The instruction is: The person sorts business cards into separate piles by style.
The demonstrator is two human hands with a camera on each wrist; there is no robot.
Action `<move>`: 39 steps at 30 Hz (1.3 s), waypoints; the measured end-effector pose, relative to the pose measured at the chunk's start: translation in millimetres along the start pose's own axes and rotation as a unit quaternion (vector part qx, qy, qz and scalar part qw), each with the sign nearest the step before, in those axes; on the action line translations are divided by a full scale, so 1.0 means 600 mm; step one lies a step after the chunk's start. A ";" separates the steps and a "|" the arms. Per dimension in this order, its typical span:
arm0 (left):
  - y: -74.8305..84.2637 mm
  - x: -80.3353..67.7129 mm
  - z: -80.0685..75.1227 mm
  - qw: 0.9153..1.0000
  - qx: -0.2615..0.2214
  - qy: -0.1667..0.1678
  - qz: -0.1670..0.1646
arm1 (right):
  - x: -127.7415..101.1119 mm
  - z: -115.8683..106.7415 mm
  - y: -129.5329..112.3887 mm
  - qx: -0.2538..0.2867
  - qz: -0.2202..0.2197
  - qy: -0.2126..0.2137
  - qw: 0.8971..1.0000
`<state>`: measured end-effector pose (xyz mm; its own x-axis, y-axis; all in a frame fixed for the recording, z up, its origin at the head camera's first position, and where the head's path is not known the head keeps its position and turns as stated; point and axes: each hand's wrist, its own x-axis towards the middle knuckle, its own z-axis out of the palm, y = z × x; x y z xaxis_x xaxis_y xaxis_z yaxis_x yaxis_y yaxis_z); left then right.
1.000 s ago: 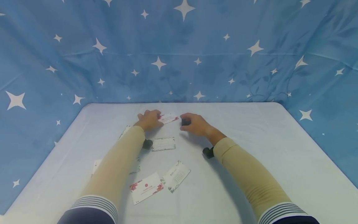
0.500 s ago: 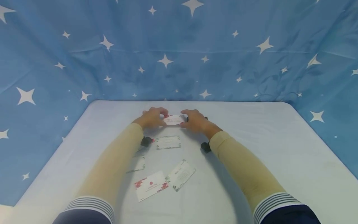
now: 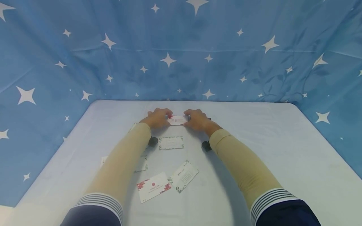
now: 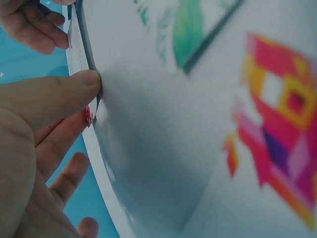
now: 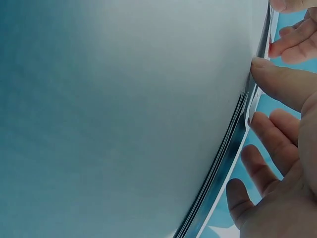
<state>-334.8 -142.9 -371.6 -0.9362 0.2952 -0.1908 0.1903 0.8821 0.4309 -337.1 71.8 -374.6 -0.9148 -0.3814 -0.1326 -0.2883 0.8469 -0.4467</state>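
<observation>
A small white card [image 3: 177, 120] with red flower print is held near the table's far middle, one hand at each short end. My left hand [image 3: 161, 117] pinches its left end. In the left wrist view the thumb [image 4: 74, 91] presses on the card's edge [image 4: 77, 52] with fingers underneath. My right hand [image 3: 193, 118] pinches the right end. In the right wrist view its thumb [image 5: 282, 82] lies on the card's edge [image 5: 253, 106], and the other hand's fingertips [image 5: 297, 47] show beyond.
Loose cards lie on the white table [image 3: 282, 150]: a green-edged one [image 3: 171, 142] below the hands, another [image 3: 184, 175] and a red-flowered one [image 3: 152, 187] nearer me, one [image 3: 142, 164] half under my left sleeve. A small dark thing [image 3: 208, 119] peeks out behind the right hand.
My right hand has moved left and taken hold of the card's right end. The left hand has kept its end, and the card now sits level between both hands.
</observation>
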 end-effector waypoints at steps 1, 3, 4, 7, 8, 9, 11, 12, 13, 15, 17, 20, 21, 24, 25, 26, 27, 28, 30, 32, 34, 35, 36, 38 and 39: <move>0.002 -0.002 0.000 1.000 0.000 -0.001 -0.004 | 0.000 0.000 0.000 0.000 0.000 0.000 1.000; 0.004 -0.005 -0.001 1.000 0.001 -0.004 -0.005 | 0.001 0.001 0.000 -0.004 0.001 -0.004 1.000; 0.004 -0.006 -0.002 1.000 0.002 -0.005 -0.005 | 0.002 0.001 0.000 -0.005 0.001 -0.006 1.000; 0.004 -0.007 -0.002 1.000 0.003 -0.007 -0.004 | 0.002 0.002 -0.001 -0.009 0.003 -0.011 1.000; 0.004 -0.007 -0.002 1.000 0.001 -0.007 -0.005 | 0.002 0.002 -0.001 -0.010 0.005 -0.012 1.000; 0.003 -0.007 -0.002 1.000 -0.001 -0.007 -0.005 | 0.002 0.003 -0.001 -0.011 0.007 -0.013 1.000; 0.003 -0.008 -0.001 1.000 -0.003 -0.008 -0.007 | 0.002 0.004 -0.002 -0.012 0.011 -0.013 1.000; 0.002 -0.008 -0.001 1.000 -0.004 -0.009 -0.009 | 0.002 0.005 -0.002 -0.012 0.014 -0.014 1.000; 0.002 -0.008 0.000 1.000 -0.005 -0.009 -0.011 | 0.003 0.006 -0.003 -0.013 0.016 -0.013 1.000; 0.002 -0.010 0.001 1.000 -0.007 -0.009 -0.015 | 0.003 0.008 -0.003 -0.014 0.019 -0.013 1.000; 0.002 -0.014 0.001 1.000 -0.015 -0.009 -0.021 | 0.002 0.009 -0.004 -0.016 0.021 -0.012 1.000; 0.003 -0.027 -0.006 0.999 -0.026 -0.005 -0.020 | -0.002 0.008 -0.007 -0.016 0.023 -0.010 1.000; 0.003 -0.033 -0.009 0.999 -0.028 -0.003 -0.018 | -0.003 0.007 -0.008 -0.015 0.022 -0.008 1.000; -0.004 -0.053 -0.020 1.000 -0.027 0.004 -0.010 | -0.009 0.004 -0.013 -0.003 0.016 -0.007 1.000; -0.009 -0.060 -0.024 1.000 -0.025 0.006 -0.007 | -0.011 0.002 -0.014 0.004 0.012 -0.007 1.000; -0.015 -0.067 -0.027 1.000 -0.024 0.008 -0.005 | -0.014 0.001 -0.016 0.010 0.008 -0.006 1.000; -0.023 -0.075 -0.029 1.000 -0.023 0.010 -0.007 | -0.017 0.000 -0.018 0.018 0.006 -0.006 1.000; -0.030 -0.084 -0.031 1.000 -0.023 0.011 -0.009 | -0.019 -0.002 -0.020 0.026 0.001 -0.006 1.000; -0.045 -0.102 -0.035 1.000 -0.022 0.014 -0.016 | -0.026 -0.004 -0.023 0.037 -0.015 -0.007 0.999; -0.057 -0.122 -0.036 0.999 -0.019 0.015 -0.023 | -0.032 -0.004 -0.027 0.051 -0.037 -0.010 0.998; -0.067 -0.142 -0.037 0.999 -0.014 0.016 -0.029 | -0.038 -0.002 -0.031 0.059 -0.063 -0.016 0.996; -0.070 -0.151 -0.036 0.999 -0.013 0.017 -0.030 | -0.041 0.000 -0.034 0.062 -0.073 -0.021 0.995; -0.073 -0.161 -0.035 0.999 -0.012 0.018 -0.031 | -0.044 0.002 -0.037 0.065 -0.081 -0.025 0.994; -0.077 -0.176 -0.032 0.999 -0.010 0.019 -0.033 | -0.048 0.010 -0.043 0.064 -0.101 -0.034 0.992; -0.079 -0.183 -0.029 0.999 -0.008 0.020 -0.029 | -0.050 0.014 -0.046 0.060 -0.108 -0.039 0.992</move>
<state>-246.5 -223.4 -355.6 -0.9567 0.2287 -0.1803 0.1314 0.8914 0.4338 -299.3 56.6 -365.5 -0.8096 -0.5804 -0.0874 -0.4352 0.6935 -0.5741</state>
